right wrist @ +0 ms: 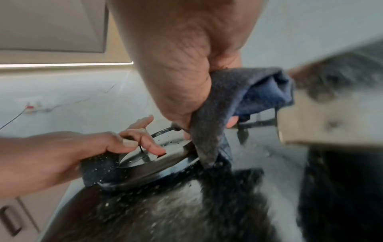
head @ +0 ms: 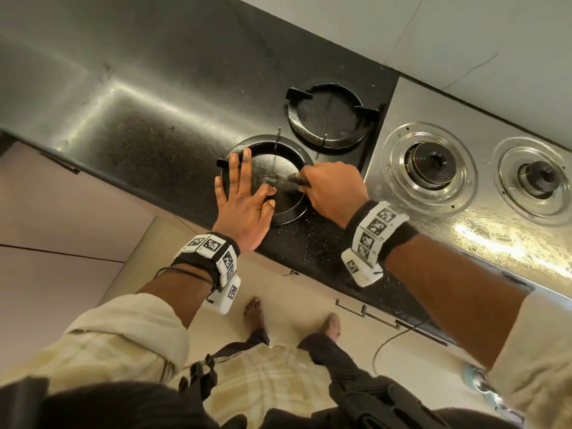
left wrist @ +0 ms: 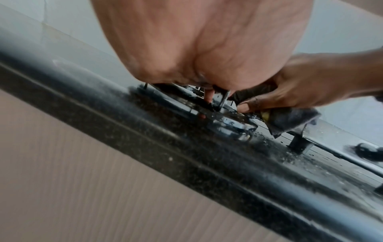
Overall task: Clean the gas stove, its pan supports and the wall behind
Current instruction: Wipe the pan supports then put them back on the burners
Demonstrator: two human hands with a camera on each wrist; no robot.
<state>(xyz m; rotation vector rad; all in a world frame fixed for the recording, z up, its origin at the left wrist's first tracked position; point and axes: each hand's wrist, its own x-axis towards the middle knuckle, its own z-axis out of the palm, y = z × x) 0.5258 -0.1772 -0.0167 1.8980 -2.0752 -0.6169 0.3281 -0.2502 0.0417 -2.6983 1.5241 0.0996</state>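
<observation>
Head view: two pan supports lie on the black tabletop (head: 148,125) left of the stove (head: 464,249), whose two burners stand bare. Left hand (head: 244,196), fingers spread flat, presses the near support (head: 280,216); the far support (head: 332,114) lies just beyond. Right hand (head: 332,188) hides most of its cloth.

Left wrist view: the palm blocks the support.

Right wrist view: right hand grips the cloth (right wrist: 228,101) against the rim; blurred.

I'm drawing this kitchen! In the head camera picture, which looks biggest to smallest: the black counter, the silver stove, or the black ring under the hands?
1. black counter
2. silver stove, partly cut off
3. black ring
</observation>
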